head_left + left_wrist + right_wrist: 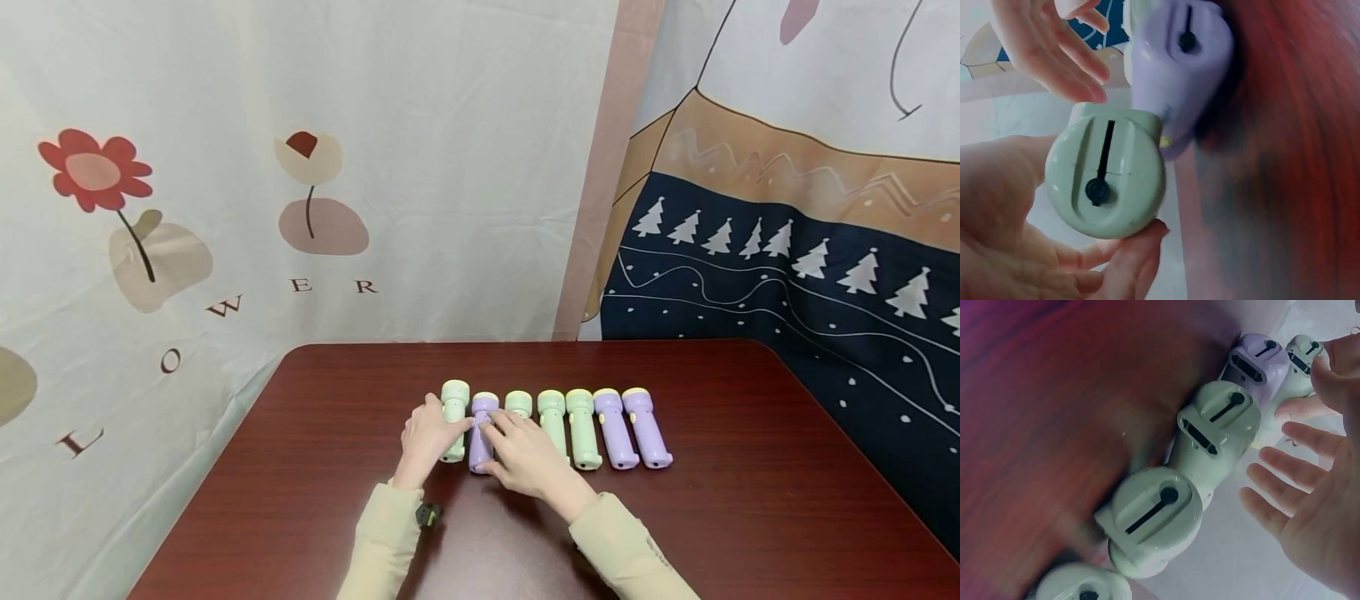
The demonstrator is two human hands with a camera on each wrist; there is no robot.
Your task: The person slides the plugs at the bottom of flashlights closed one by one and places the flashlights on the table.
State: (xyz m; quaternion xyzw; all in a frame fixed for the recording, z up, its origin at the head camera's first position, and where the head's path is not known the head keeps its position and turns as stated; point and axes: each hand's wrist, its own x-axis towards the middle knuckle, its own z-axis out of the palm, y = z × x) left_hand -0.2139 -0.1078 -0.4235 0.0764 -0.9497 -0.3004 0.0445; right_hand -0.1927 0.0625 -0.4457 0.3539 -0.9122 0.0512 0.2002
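Note:
A row of flashlights lies on the table. At its left end my left hand [427,437] grips a light green flashlight [454,421], thumb on one side and fingers round the other; the left wrist view shows the round tail end of this green flashlight [1107,175]. Beside it is a purple flashlight [482,433]. Over this purple one and a partly covered green flashlight [518,403] hovers my right hand [528,458], its fingers extended. In the right wrist view my right hand [1316,494] has nothing in its palm, and its fingers stand apart.
Further right in the row lie two green flashlights, one nearer [552,421] and one farther [582,429], then two purple flashlights [617,429]. All share the dark red wooden table [750,517]. Printed cloths [465,167] hang behind the table's back edge.

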